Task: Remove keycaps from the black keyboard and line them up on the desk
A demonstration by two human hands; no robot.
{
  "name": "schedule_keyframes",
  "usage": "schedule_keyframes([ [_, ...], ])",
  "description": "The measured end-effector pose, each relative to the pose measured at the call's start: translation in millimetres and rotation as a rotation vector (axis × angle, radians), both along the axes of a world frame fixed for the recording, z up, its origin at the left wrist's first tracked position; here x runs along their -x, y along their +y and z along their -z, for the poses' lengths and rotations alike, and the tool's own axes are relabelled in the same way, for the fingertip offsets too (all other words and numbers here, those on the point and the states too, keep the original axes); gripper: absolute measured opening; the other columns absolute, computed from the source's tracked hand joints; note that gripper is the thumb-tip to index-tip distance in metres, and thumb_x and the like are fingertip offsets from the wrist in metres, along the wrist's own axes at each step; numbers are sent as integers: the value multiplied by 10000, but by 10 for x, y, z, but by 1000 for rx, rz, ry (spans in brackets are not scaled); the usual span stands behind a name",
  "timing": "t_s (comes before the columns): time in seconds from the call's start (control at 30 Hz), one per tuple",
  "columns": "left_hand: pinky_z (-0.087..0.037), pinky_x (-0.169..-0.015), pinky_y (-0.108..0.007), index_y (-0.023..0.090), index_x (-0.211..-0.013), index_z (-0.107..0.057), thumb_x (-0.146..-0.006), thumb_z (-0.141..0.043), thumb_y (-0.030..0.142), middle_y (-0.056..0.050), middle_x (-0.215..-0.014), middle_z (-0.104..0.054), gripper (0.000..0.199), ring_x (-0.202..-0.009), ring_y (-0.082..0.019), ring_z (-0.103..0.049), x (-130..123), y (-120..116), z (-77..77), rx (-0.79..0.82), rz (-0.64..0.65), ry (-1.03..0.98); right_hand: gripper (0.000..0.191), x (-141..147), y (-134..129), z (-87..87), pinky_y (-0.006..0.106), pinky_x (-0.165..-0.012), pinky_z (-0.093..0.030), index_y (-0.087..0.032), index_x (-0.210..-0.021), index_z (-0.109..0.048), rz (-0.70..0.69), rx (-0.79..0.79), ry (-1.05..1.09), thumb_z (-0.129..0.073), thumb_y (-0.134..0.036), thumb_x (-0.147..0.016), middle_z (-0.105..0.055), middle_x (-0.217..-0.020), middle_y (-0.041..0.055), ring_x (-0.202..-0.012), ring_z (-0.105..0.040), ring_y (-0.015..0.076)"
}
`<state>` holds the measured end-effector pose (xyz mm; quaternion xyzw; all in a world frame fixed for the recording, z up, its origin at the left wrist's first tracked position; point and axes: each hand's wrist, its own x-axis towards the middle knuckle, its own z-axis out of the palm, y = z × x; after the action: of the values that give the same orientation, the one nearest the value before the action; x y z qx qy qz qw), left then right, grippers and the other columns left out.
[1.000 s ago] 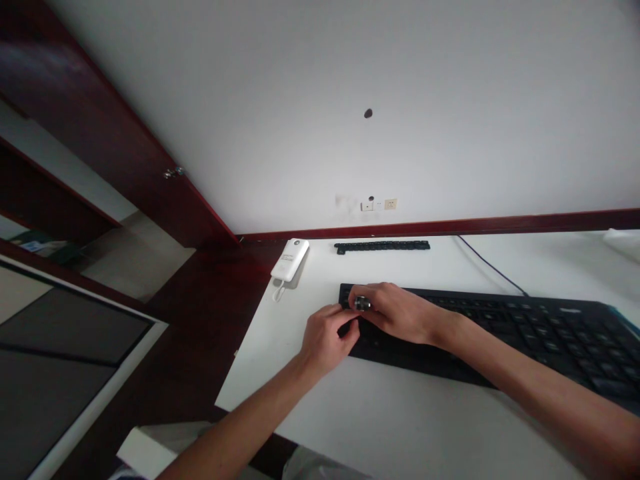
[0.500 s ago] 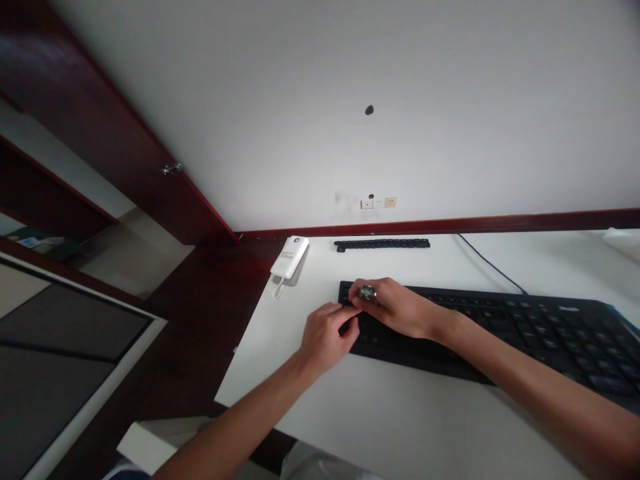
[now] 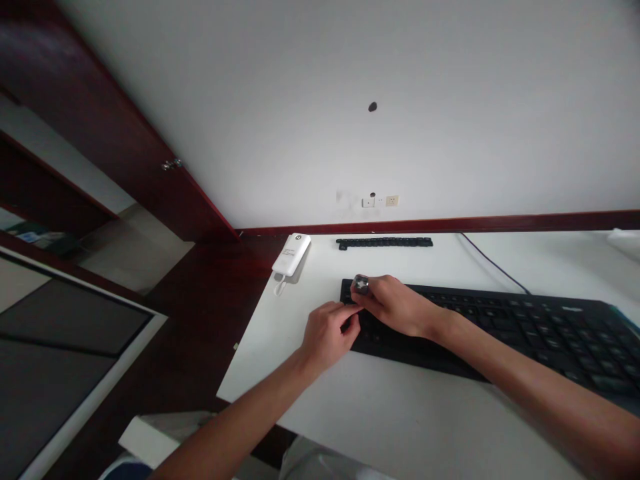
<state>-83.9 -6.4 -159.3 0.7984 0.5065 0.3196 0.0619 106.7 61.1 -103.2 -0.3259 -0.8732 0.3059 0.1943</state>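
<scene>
A black keyboard lies along the white table. Over its left end, my right hand is closed around what looks like a screwdriver; only the shiny rounded butt of its handle shows, tipped up, and the tip is hidden. My left hand rests at the keyboard's left edge with thumb and forefinger brought together, the forefinger reaching to the right hand's fingers. Whatever those left fingertips pinch is hidden. Behind the keyboard lies a row of loose black keycaps, with one keycap in front of its left end.
A white power bank with a short cable loop sits near the table's left edge. The keyboard cable runs to the back edge. Something white lies at the far right. The white tabletop ends at a wall behind.
The screwdriver's handle end has tipped slightly left and upward in my right hand. My left hand stays at nearly the same place on the keyboard. The whole view has shifted a little.
</scene>
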Motion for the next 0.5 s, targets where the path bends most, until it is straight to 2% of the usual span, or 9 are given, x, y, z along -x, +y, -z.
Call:
schedule_keyframes([
  [0.3,-540,-701,-266,211,-1096,-773,-908,-611,139,-19,-774,-718,259,-669,-145,-619,4,-14,-18,-2,1,10,257,-84,-41,-13,318,-695,-426,-212,-942,-585,-40,100,111,-439,-391,-1055,-648,-797,22,-700,-565,185],
  [0.5,-540,-703,-262,218,-1112,-765,-916,-597,138,-22,-783,-722,270,-669,-141,-623,8,-15,-28,7,12,8,265,-114,-25,-11,320,-737,-455,-208,-975,-632,-57,116,154,-446,-382,-1049,-677,-842,31,-754,-584,189],
])
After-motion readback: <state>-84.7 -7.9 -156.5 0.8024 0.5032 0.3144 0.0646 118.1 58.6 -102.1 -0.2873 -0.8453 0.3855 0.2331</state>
